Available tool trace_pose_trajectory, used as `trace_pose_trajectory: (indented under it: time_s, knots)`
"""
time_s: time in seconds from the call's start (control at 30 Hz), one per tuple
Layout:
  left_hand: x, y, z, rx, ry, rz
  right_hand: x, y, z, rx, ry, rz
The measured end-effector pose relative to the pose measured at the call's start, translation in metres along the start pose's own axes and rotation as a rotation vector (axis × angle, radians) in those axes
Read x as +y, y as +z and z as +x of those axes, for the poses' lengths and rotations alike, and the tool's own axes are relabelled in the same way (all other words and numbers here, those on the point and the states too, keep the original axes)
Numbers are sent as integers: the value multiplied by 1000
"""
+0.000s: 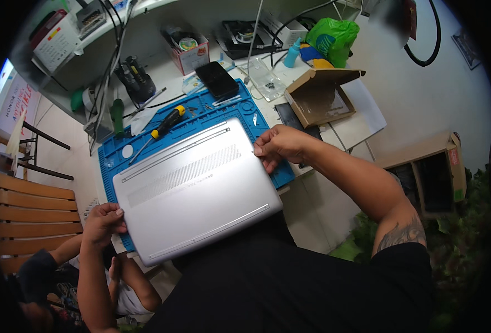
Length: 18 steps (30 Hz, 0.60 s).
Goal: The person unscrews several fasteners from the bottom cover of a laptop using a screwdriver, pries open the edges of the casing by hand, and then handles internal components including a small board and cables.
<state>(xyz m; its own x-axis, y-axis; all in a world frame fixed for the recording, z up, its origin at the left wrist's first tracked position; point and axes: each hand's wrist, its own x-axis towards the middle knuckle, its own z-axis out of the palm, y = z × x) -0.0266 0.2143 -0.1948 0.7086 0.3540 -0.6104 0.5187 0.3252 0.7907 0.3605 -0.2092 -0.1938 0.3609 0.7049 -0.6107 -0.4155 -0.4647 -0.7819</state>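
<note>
A silver laptop (201,205) lies with its underside up, showing vent slots, a vent grille and long rubber feet. It rests partly on a blue repair mat (109,172), and its near edge hangs over the bench front by my body. My left hand (104,223) pinches the laptop's left edge. My right hand (281,145) grips the right edge near the far corner, thumb on the rim and fingers partly hidden beneath. Beyond the laptop, a yellow-and-black screwdriver (170,122) lies on the mat. A black phone (217,79) lies at the mat's far edge.
An open cardboard box (320,100), a green plastic bag (334,40) and a light-blue bottle (292,53) stand at the far right. A small box of supplies (189,53) is at the back. Another person's arm (134,277) is at lower left, beside a wooden bench (29,213).
</note>
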Motion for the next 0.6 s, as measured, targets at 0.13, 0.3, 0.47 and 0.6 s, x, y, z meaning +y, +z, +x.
trace_pose_trajectory:
  time_s: [0.13,0.3,0.47,0.6]
  knots:
    - [0,2,-4,47,10,7,-6,4,-6,69,1,-27]
    - [7,9,-6,70,17,98,-22,8,-1,34,42,-282]
    - [36,23,-6,74,-13,351,-45,17,-1,4,140,-517]
    - [69,41,-14,158,-42,725,-47,16,-24,184,-30,-768]
